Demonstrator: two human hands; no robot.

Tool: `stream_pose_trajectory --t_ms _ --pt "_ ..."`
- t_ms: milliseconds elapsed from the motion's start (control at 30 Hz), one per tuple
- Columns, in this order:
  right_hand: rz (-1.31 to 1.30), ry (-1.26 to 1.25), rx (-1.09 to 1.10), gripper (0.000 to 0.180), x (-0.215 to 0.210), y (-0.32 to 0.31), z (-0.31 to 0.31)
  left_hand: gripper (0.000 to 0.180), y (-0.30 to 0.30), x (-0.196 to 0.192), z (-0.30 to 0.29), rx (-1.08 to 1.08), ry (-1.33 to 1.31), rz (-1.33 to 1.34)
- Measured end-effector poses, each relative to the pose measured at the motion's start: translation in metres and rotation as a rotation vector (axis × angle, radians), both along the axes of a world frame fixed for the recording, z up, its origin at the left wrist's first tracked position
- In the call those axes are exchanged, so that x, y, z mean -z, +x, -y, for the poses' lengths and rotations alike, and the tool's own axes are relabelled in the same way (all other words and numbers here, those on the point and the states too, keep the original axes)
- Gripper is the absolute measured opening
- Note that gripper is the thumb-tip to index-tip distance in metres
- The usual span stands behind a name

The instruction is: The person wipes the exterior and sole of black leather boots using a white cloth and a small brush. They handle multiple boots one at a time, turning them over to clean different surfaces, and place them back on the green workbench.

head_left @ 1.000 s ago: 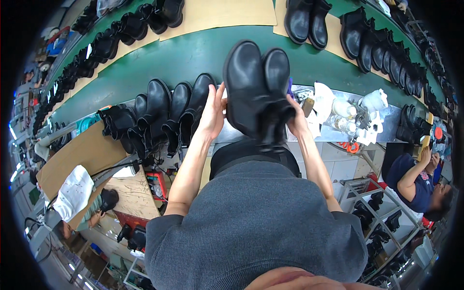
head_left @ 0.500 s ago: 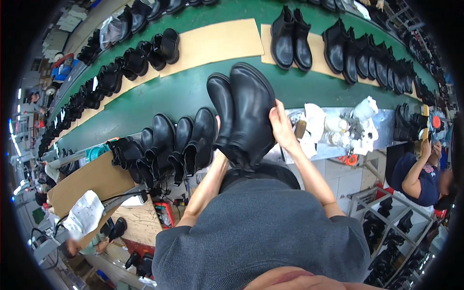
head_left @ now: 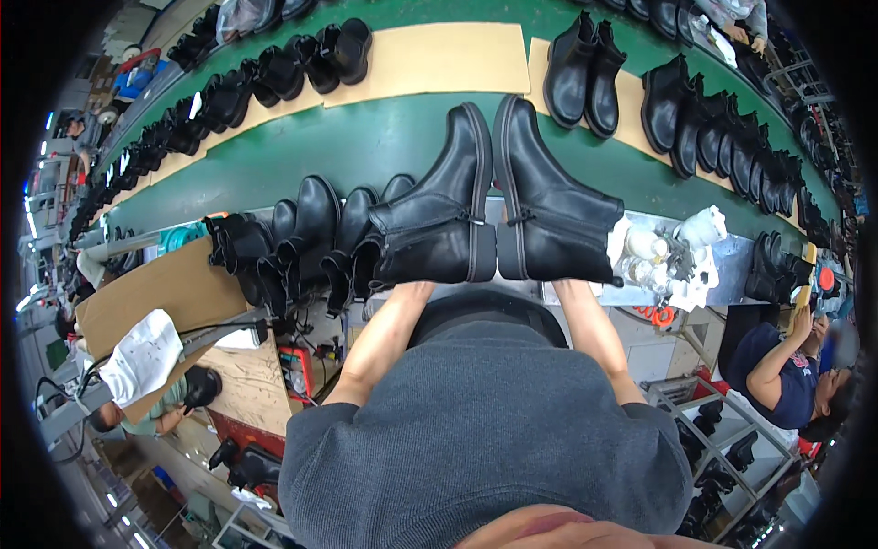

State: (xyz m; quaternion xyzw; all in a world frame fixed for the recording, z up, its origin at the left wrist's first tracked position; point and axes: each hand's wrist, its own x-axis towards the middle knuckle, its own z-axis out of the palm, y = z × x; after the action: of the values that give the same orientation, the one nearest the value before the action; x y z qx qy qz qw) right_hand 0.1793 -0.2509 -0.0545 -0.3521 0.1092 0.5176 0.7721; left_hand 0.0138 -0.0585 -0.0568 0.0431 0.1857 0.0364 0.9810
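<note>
Two black ankle boots are held up at the ends of the person's forearms, soles facing each other across a narrow gap, toes pointing away from the body. The left boot [head_left: 434, 215] is directly in front of the left grip and the right boot [head_left: 553, 210] directly in front of the right grip. Both hands are hidden behind the boots, with only the left forearm [head_left: 382, 339] and right forearm [head_left: 593, 331] showing, so I cannot tell whether either grip is spread or pinching.

Half a second ago the pair was bunched together, one boot overlapping the other, and the right grip showed plainly against its side. Now the boots are turned apart, showing their zips, and the left one covers part of the row of boots [head_left: 311, 215] on the table [head_left: 393, 137] to the left of the left grip.

To the right of the right grip, white bottles [head_left: 645, 243] are near the right boot, partly hidden a moment ago by nothing in front; their contents cannot be made out. Farther right and nearer the body, a metal rack [head_left: 672, 377] holds black boots on its shelves.
</note>
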Motion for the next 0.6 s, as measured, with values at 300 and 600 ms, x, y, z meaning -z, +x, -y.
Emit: stream_pose_trajectory --t_ms 300,600 --pt "1.144 -0.551 0.009 0.056 -0.023 0.026 -0.02 0.055 -0.001 -0.028 -0.022 -0.026 0.751 -0.2" --pt "0.373 -0.21 -0.185 0.051 -0.076 0.033 -0.019 0.068 -0.001 -0.056 -0.042 0.098 0.574 0.075"
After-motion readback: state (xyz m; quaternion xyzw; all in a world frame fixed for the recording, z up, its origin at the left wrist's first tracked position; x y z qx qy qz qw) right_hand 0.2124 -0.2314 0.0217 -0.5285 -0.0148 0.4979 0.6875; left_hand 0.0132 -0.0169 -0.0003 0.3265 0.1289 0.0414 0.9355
